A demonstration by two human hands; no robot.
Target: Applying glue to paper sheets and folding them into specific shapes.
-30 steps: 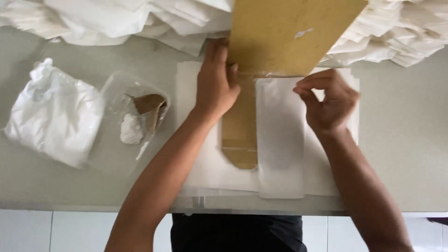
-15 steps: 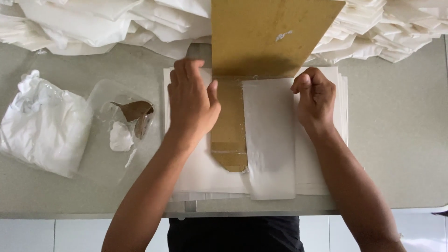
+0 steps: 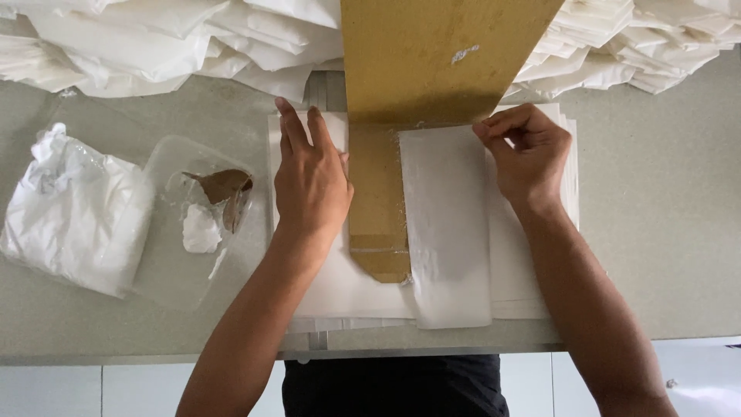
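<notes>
On the grey worktop [image 3: 656, 232], the left hand [image 3: 311, 181] is pressing flat, fingers spread, on a stack of white paper sheets [image 3: 340, 286], just beside a brown cardboard strip [image 3: 378, 208] lying across the stack. The right hand [image 3: 529, 154] is pinching the top corner of a folded white sheet [image 3: 448, 232] touching the strip's other side. Further left, a crumpled white bag [image 3: 73, 212] and a clear plastic tray [image 3: 185, 232] are sitting near each other.

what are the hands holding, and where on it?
Right hand pinches the top right corner of the folded white sheet. Left hand lies flat on the paper stack, gripping nothing.
</notes>
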